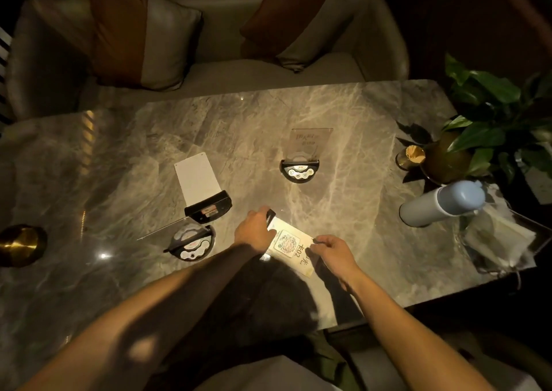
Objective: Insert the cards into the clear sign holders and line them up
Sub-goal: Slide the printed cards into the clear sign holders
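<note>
My left hand point(254, 228) grips the black base end of a sign holder point(271, 214) lying flat near the table's front edge. My right hand point(333, 249) pinches the edge of a bright card point(291, 246) printed with a QR code and "02", which lies along that holder. A second holder with a white card point(197, 177) in a black base point(209, 207) lies flat to the left. A third holder point(310, 140) stands upright on its black base point(299, 171) at the table's middle. A fourth black base point(192, 241) with a clear panel lies at front left.
The grey marble table point(119, 157) has a brass lamp point(22, 244) at its left edge. On the right stand a pale blue bottle point(442, 202), a small cup point(410, 156), a potted plant point(484, 128) and a clear tray point(504, 241). A sofa with cushions point(143, 38) lies beyond.
</note>
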The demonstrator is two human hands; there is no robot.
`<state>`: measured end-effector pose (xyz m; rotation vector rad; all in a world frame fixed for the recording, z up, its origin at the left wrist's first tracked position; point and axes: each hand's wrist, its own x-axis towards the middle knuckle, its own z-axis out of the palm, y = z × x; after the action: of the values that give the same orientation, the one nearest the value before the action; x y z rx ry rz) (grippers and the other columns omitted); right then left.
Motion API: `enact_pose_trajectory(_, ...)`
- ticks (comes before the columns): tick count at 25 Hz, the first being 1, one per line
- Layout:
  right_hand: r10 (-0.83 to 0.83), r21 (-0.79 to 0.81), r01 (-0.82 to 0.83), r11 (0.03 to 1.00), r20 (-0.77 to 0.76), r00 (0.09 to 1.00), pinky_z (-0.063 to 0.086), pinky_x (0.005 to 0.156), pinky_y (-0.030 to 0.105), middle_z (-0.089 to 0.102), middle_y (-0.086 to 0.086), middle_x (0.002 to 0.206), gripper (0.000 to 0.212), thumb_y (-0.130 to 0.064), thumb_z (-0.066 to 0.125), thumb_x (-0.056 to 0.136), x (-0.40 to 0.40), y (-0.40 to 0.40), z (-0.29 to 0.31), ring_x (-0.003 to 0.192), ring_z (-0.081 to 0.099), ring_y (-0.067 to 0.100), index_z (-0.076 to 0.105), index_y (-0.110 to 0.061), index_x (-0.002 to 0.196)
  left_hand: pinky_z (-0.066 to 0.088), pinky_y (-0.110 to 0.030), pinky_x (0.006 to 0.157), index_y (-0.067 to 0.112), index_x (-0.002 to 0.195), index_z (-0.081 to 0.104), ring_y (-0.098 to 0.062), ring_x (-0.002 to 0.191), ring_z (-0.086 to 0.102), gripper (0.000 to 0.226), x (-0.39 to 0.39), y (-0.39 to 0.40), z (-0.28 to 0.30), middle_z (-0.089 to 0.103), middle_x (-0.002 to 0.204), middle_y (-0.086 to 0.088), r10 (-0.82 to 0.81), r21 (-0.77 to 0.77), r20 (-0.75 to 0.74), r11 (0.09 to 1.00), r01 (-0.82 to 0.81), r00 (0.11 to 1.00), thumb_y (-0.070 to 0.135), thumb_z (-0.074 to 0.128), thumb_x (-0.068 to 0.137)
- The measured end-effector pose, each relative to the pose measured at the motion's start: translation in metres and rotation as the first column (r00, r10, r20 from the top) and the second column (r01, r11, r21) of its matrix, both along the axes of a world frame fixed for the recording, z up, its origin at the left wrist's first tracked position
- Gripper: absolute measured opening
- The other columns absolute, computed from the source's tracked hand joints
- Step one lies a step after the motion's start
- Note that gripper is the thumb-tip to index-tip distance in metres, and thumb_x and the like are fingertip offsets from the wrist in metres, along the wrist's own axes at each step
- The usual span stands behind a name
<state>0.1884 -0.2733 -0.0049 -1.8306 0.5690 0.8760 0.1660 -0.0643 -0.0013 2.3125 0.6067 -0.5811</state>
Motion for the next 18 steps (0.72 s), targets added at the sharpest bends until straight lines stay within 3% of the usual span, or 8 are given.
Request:
enact_pose_trajectory(3, -0.008, -0.072, 0.009, 0.997, 0.008, 1.0, 0.059, 0.084, 0.042, 0.073, 0.014, 0.114, 0.035, -0.01, 0.075, 0.082, -0.032, -0.007, -0.017, 0.094, 0.073, 0.03, 0.063, -0.01, 0.116, 0.055, -0.041, 0.09, 0.042, 0.122, 0.051, -0.026, 0.1, 0.064, 0.042, -0.014, 0.005, -0.006, 0.062, 0.119, 0.0, 0.015, 0.035, 0.056, 0.999, -0.017, 0.998, 0.018, 0.057, 0.089)
enact_pose_trajectory(5, -0.005, -0.144, 0.015, 0.989, 0.071, 0.997, 0.056, 0.093, 0.041, 0.067, 0.009, 0.126, 0.046, -0.012, 0.074, 0.084, -0.045, -0.01, -0.018, 0.106, 0.068, 0.028, 0.058, -0.008, 0.127, 0.055, -0.04, 0.086, 0.044, 0.117, 0.055, -0.023, 0.097, 0.065, 0.039, -0.018, 0.008, -0.007, 0.065, 0.112, 0.004, 0.029, 0.017, 0.103, 0.999, -0.031, 0.994, 0.021, 0.057, 0.085)
enact_pose_trajectory(7, -0.05, -0.211, 0.075, 0.975, 0.122, 0.991, 0.051, 0.09, 0.033, 0.058, 0.012, 0.133, 0.059, -0.014, 0.072, 0.087, -0.052, -0.01, -0.011, 0.116, 0.06, 0.029, 0.046, -0.002, 0.139, 0.056, -0.039, 0.085, 0.04, 0.116, 0.058, -0.019, 0.098, 0.065, 0.034, -0.025, 0.008, -0.009, 0.067, 0.111, 0.008, 0.083, -0.062, 0.133, 0.995, -0.075, 0.988, 0.03, 0.064, 0.084)
enact_pose_trajectory(9, -0.175, -0.198, 0.199, 0.96, 0.131, 0.976, 0.047, 0.079, 0.028, 0.057, 0.014, 0.131, 0.06, -0.015, 0.071, 0.089, -0.054, -0.01, -0.006, 0.111, 0.059, 0.028, 0.041, 0.001, 0.139, 0.059, -0.039, 0.086, 0.037, 0.117, 0.059, -0.018, 0.103, 0.065, 0.038, -0.033, 0.007, -0.008, 0.067, 0.115, 0.009, 0.195, -0.193, 0.132, 0.967, -0.168, 0.972, 0.026, 0.072, 0.083)
enact_pose_trajectory(11, -0.28, -0.114, 0.293, 0.949, 0.114, 0.953, 0.048, 0.075, 0.029, 0.063, 0.013, 0.124, 0.047, -0.013, 0.069, 0.09, -0.053, -0.006, 0.002, 0.1, 0.061, 0.024, 0.046, -0.001, 0.129, 0.057, -0.036, 0.09, 0.03, 0.122, 0.056, -0.02, 0.109, 0.063, 0.042, -0.039, 0.008, -0.011, 0.065, 0.119, 0.003, 0.256, -0.264, 0.113, 0.939, -0.219, 0.96, 0.015, 0.072, 0.086)
enact_pose_trajectory(14, -0.384, 0.151, 0.373, 0.915, 0.047, 0.922, 0.059, 0.089, 0.045, 0.075, 0.013, 0.108, 0.02, -0.003, 0.06, 0.095, -0.05, 0.001, 0.012, 0.092, 0.074, 0.027, 0.058, -0.003, 0.115, 0.054, -0.036, 0.096, 0.022, 0.127, 0.053, -0.021, 0.111, 0.061, 0.048, -0.047, 0.012, -0.013, 0.064, 0.121, -0.003, 0.295, -0.322, 0.072, 0.911, -0.258, 0.953, 0.007, 0.072, 0.086)
enact_pose_trajectory(16, -0.394, 0.262, 0.37, 0.892, 0.044, 0.918, 0.058, 0.091, 0.052, 0.077, 0.015, 0.101, 0.014, 0.0, 0.054, 0.099, -0.043, 0.005, 0.025, 0.084, 0.077, 0.027, 0.058, -0.003, 0.113, 0.053, -0.039, 0.099, 0.018, 0.131, 0.051, -0.023, 0.114, 0.061, 0.052, -0.052, 0.014, -0.017, 0.064, 0.123, -0.006, 0.319, -0.351, 0.025, 0.89, -0.29, 0.947, 0.007, 0.073, 0.085)
enact_pose_trajectory(18, -0.352, 0.294, 0.314, 0.903, 0.086, 0.932, 0.06, 0.085, 0.051, 0.077, 0.017, 0.099, 0.01, -0.001, 0.051, 0.102, -0.033, 0.011, 0.04, 0.079, 0.077, 0.027, 0.057, -0.002, 0.109, 0.052, -0.037, 0.098, 0.015, 0.132, 0.051, -0.023, 0.113, 0.061, 0.053, -0.053, 0.016, -0.014, 0.064, 0.124, -0.007, 0.308, -0.351, -0.008, 0.89, -0.291, 0.951, 0.01, 0.074, 0.085)
